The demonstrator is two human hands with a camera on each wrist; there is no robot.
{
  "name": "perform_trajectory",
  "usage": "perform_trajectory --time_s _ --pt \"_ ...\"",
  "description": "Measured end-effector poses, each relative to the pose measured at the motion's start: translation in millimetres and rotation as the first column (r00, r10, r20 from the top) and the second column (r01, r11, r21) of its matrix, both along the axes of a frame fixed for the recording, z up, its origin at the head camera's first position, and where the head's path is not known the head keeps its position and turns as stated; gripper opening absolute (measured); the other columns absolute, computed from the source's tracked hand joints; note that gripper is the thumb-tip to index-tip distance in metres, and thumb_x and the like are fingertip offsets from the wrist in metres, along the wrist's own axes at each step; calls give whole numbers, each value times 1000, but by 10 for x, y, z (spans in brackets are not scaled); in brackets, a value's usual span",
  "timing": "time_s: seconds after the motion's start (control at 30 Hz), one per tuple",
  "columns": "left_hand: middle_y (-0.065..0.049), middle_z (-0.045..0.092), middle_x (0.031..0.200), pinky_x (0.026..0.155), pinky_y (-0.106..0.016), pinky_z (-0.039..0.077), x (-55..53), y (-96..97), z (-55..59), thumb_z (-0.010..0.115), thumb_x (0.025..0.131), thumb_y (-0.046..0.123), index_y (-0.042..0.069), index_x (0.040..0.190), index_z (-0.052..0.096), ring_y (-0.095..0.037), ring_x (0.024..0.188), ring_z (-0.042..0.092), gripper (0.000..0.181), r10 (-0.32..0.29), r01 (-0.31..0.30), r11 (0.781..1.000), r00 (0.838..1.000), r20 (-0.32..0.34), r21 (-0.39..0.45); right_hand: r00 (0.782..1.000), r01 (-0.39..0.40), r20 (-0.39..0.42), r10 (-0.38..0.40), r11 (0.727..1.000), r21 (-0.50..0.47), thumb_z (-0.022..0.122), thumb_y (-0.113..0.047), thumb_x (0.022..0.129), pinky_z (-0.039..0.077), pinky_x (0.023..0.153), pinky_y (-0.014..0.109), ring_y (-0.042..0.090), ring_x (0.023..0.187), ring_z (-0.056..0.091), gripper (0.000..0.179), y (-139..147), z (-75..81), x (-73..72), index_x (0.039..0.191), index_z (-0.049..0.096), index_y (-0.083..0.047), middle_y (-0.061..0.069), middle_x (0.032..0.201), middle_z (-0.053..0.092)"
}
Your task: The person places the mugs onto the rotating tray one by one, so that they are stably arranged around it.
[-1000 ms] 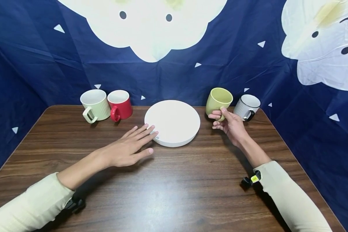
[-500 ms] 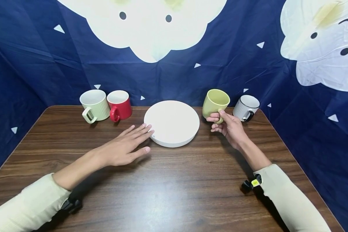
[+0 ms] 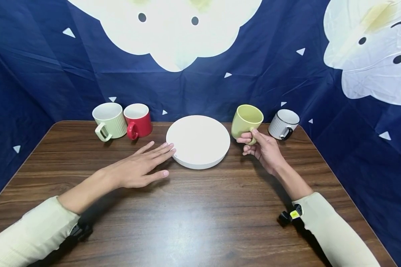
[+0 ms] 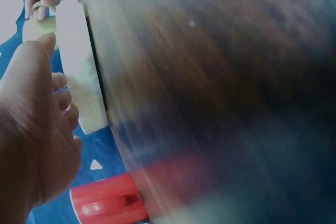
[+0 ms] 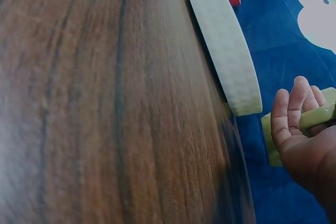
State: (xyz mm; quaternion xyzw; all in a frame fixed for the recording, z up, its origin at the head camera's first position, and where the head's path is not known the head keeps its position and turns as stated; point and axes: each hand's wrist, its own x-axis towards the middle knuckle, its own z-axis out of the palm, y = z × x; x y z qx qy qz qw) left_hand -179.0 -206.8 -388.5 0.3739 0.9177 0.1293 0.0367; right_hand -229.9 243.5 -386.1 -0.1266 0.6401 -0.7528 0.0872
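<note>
My right hand (image 3: 266, 151) grips the handle of a yellow-green mug (image 3: 244, 120), thumb on top and fingers curled through it. The mug is upright, just right of a round white disc (image 3: 198, 140), and in the right wrist view a gap shows between the mug (image 5: 273, 148) and the table edge. My left hand (image 3: 138, 168) is spread palm down over the table, its straight fingertips overlapping the disc's left front rim. In the left wrist view the left hand (image 4: 37, 124) holds nothing.
A pale green ribbed mug (image 3: 111, 122) and a red mug (image 3: 139, 122) stand together at the back left. At the back right is a white ribbed mug (image 3: 282, 124) with a black handle. A blue cloth (image 3: 200, 89) hangs behind the wooden table (image 3: 200, 207).
The right hand has brought the yellow-green mug left and slightly nearer, toward the disc. My left hand has drawn back a little to the left.
</note>
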Motion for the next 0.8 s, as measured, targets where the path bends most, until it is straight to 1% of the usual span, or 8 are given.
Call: perform_trajectory --time_s 0.17,0.37,0.57,0.8 --pt "2 23 190 145 -64 12 -47 -43 -10 58 114 61 22 181 28 -23 177 23 82 -14 14 1000 1000 12 -14 1000 -7 -8 7 1000 -7 45 -36 124 67 79 27 10 81 72 45 -11 -8 23 123 76 -4 -2 111 88" --pt "-1 25 189 146 -59 12 -95 -97 -8 62 114 56 18 180 31 -25 177 25 82 -59 58 998 998 -13 -24 999 -33 -5 33 999 -28 46 -36 124 67 79 27 10 81 72 44 -44 -7 45 119 79 -8 0 110 87" --pt "-2 25 189 145 -60 14 -114 -109 10 63 114 54 16 179 32 -27 177 24 82 -78 77 997 997 -27 -30 999 -37 -16 37 999 -36 45 -36 124 66 78 27 10 79 72 44 -38 17 44 116 79 -10 -1 109 87" --pt "-4 25 189 146 -59 12 -112 -111 13 63 113 55 16 179 32 -28 177 25 83 -72 71 997 997 -34 -42 993 -114 -21 114 993 -15 45 -35 124 66 76 28 11 78 71 42 -51 51 45 117 79 -11 2 109 88"
